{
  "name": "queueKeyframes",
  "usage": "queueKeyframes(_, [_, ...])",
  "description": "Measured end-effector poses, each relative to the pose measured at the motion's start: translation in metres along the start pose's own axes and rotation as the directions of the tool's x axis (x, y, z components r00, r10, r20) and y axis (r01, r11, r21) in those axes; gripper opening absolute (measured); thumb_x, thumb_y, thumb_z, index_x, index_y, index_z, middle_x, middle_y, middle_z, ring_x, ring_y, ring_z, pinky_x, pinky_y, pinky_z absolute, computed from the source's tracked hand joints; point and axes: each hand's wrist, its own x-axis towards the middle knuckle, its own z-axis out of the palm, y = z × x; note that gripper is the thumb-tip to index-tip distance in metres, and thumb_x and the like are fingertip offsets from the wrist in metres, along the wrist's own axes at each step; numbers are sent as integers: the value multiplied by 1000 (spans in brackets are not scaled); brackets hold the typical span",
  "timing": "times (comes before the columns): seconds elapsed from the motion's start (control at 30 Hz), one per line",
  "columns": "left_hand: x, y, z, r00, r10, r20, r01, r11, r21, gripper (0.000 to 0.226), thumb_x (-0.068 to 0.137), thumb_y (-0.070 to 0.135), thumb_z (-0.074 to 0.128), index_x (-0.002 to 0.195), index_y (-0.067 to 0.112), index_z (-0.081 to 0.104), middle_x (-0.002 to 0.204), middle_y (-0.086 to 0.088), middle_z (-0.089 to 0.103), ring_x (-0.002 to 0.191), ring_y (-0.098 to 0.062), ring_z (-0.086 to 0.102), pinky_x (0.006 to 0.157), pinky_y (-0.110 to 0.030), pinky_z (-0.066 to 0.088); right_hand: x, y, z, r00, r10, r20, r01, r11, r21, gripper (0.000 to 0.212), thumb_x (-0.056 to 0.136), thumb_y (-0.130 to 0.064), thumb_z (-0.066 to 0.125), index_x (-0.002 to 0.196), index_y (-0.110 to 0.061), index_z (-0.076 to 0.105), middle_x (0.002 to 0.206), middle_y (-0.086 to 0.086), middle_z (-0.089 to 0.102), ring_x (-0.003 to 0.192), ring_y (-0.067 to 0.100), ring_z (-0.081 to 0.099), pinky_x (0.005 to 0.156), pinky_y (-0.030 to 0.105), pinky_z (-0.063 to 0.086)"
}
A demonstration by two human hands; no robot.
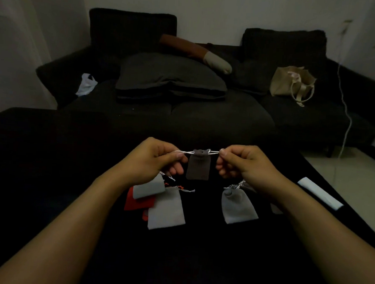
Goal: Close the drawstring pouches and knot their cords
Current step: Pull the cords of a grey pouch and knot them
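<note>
Very dim room, underexposed overall; the black table (pixel 51 156) and dark sofa (pixel 205 112) swallow nearly all detail, w/ only the pale walls, floor at right and light-coloured pouches reading clearly. Light seems soft and diffuse, brightest on the rear wall (pixel 211 6) and right-hand floor (pixel 343 171), no hard shadows or glare; forearms look evenly lit but muted. Wide-angle lens bends straight lines near the edges, esp. wall corners and table sides, and the pic is a bit soft and noisy throughout, w/ fine cord detail smeared.

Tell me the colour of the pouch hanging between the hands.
Dark brown pouch, with pale cords, seen in the head view.
</note>
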Motion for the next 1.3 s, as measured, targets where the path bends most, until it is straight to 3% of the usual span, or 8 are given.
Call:
queueKeyframes(0.2, [-9,4,-12,997,-64,-38,58,987,-149,25,100,16,50,100,6,73,87,-13,76,71,-12,69,65,-19,56,-4,-7,-11,996,61,-65,-56,996,71,28,97,-22,56,80,-4,70,73,5,69,68,12,63,65,22,53])
queueKeyframes(0.3, [-8,9,-2,991,-66,-113,22,935,-354,34,102,27,45,87,9,71,97,-4,77,80,-10,68,65,-19,55,-4,-9,-6,989,149,-5,-135,911,390,30,95,-22,56,92,5,68,90,5,69,74,12,64,66,24,49])
queueKeyframes(0.4, [-4,21,18,994,-88,-65,7,647,-762,43,103,40,37,67,19,48,122,4,71,81,-8,64,64,-21,49,-6,-16,7,987,94,127,-158,655,739,36,87,-22,54,67,7,61,112,4,72,69,10,58,54,20,41])
queueKeyframes(0.5, [-2,31,33,993,-116,-36,11,382,-924,41,101,41,38,67,20,45,107,-1,75,62,-6,55,51,-17,37,-6,-23,24,988,65,142,-155,526,836,38,87,-25,54,50,-17,46,92,2,72,58,8,48,48,18,33])
queueKeyframes(0.6, [1,26,31,982,-149,-119,-48,411,-910,39,102,37,42,68,19,49,65,4,59,49,-4,42,45,-16,31,-2,-29,31,992,83,92,-122,557,821,36,92,-24,52,59,-15,42,65,-1,55,48,6,39,46,17,30])
queueKeyframes(0.73, [3,24,25,963,-160,-217,-117,478,-871,39,103,36,41,68,19,45,55,7,44,45,-4,32,45,-15,29,2,-34,36,998,54,36,-63,647,760,37,99,-21,46,64,-13,39,57,-1,43,44,5,29,45,17,26])
queueKeyframes(1.07, [-6,21,31,955,49,-292,-217,786,-579,25,83,9,65,105,19,71,98,0,77,91,-5,71,74,-14,52,-4,-35,47,999,51,18,-49,713,699,24,85,-37,60,76,-14,58,69,0,59,55,8,46,50,18,35])
queueKeyframes(1.3, [0,20,39,958,-131,-255,-140,565,-814,34,93,10,57,127,11,57,99,-4,76,89,-14,73,77,-26,59,0,-27,53,997,73,11,-58,689,722,33,88,-3,59,120,-11,58,84,3,73,59,6,55,50,14,41])
